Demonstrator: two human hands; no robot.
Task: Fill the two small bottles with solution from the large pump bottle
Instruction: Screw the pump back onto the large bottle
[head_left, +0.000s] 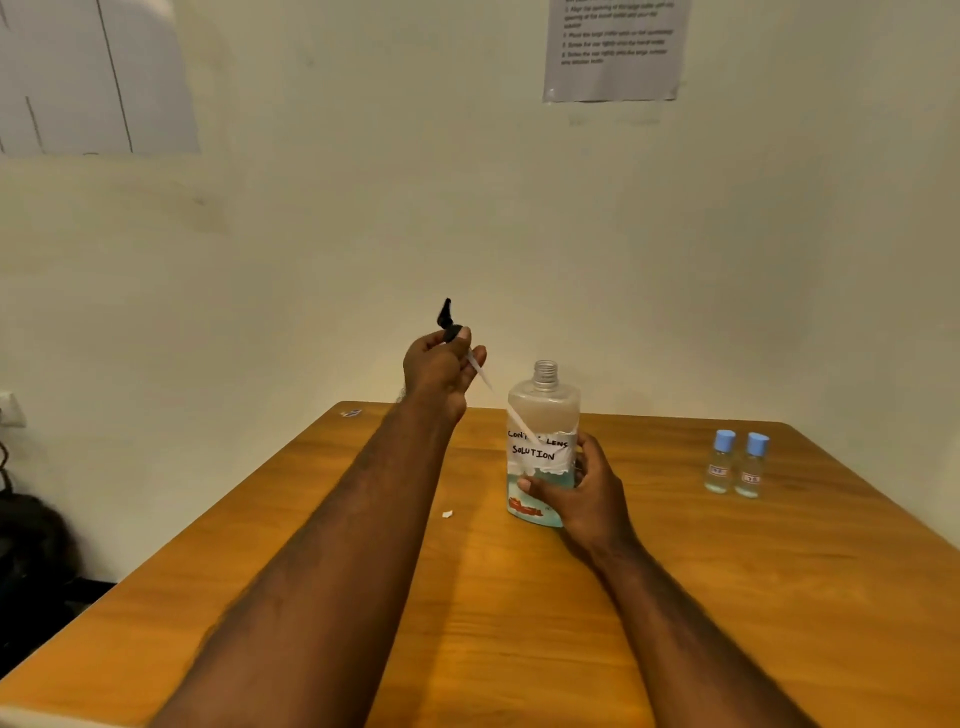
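The left hand (441, 371) is raised, its fingers clamped on the black pump head (447, 318). The right hand (584, 493) wraps its fingers round the open large bottle (543, 410) mid-tabletop (519, 597). Two capped small bottles (721, 465) stand near the far right corner.

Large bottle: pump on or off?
Off. The large bottle has a bare threaded neck; the left hand holds the black pump head up beside it, and the right hand grips the bottle upright.

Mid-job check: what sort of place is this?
Probably a plain room set up for a practice task, not a real lab: an orange-brown wooden table against a cream wall, a printed sheet of numbered steps taped above it, and a large clear plastic bottle with a hand-written label.
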